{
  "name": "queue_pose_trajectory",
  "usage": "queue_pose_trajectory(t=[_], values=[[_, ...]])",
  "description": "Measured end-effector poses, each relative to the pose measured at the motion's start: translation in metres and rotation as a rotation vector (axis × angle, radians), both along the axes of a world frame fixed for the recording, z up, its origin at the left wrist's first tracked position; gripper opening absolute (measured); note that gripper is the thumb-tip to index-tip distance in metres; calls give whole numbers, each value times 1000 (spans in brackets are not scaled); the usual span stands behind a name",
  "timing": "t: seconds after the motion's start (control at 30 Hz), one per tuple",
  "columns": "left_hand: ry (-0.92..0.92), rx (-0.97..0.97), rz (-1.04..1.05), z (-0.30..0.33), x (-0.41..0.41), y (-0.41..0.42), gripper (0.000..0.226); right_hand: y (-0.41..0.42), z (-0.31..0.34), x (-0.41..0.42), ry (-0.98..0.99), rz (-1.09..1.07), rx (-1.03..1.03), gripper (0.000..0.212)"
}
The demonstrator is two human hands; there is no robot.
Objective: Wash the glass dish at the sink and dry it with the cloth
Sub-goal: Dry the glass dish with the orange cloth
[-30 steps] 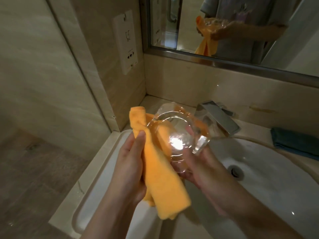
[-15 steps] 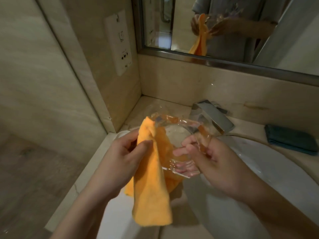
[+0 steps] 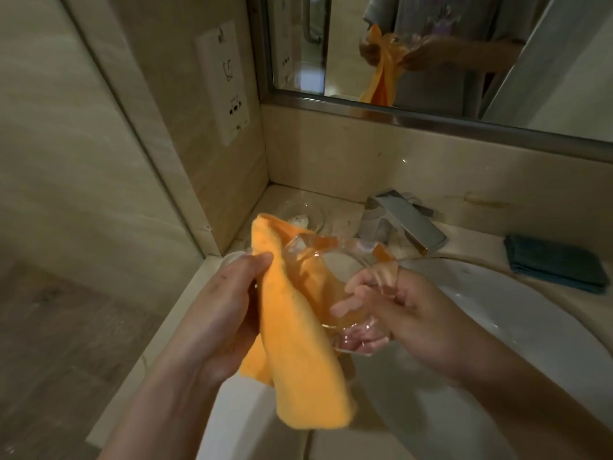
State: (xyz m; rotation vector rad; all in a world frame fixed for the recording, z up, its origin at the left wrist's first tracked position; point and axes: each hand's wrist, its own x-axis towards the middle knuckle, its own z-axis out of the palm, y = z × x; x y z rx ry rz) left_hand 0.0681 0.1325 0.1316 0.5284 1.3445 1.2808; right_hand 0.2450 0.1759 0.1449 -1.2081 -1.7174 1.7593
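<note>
A clear glass dish (image 3: 335, 270) is held up over the left part of the white sink (image 3: 517, 327). My right hand (image 3: 394, 310) grips its right rim, fingers showing through the glass. An orange cloth (image 3: 298, 353) is pressed against the dish's left side and hangs down below it. My left hand (image 3: 225, 313) pinches the cloth near its top, thumb on the fabric. The dish's far side is partly hidden by the cloth.
A chrome tap (image 3: 404, 224) stands behind the dish. Another clear glass dish (image 3: 302, 214) rests in the counter corner. A folded dark teal cloth (image 3: 557, 263) lies on the right counter. A socket plate (image 3: 225, 84) is on the left wall; a mirror (image 3: 431, 51) hangs above.
The dish has turned in my right hand, from facing me to tilted edge-on. My left hand has shifted its hold on the cloth, which now hangs lower along the dish's left side.
</note>
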Motion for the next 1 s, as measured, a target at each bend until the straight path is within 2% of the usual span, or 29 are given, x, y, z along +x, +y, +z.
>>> queue_pose_trajectory(t=[0.07, 0.17, 0.3, 0.37, 0.43, 0.5, 0.63, 0.8, 0.93, 1.0], values=[[95, 81, -68, 4, -3, -1, 25, -1, 2, -1, -43, 36, 4, 12], [341, 182, -303, 14, -10, -3, 24, 0, 8, -1, -142, 133, 24, 11], [588, 200, -519, 27, -17, 1, 33, 3, 17, -3, -261, 202, 80, 15], [706, 212, -584, 35, -15, 3, 38, 5, 21, -5, -316, 234, 125, 17], [793, 171, -601, 39, -12, 5, 28, 7, 24, -7, -360, 266, 145, 19], [866, 145, -598, 43, -7, 8, 27, 7, 25, -9, -400, 294, 156, 19], [884, 128, -591, 45, -3, 13, 28, 5, 19, -11, -403, 240, 217, 17], [684, 156, -624, 30, -16, 10, 28, 6, 18, -6, -318, 96, 194, 16], [647, 170, -489, 25, -16, 9, 19, 6, 19, -6, -306, 70, 201, 20], [668, 169, -420, 26, -13, 10, 22, 4, 19, -7, -324, 91, 233, 21]])
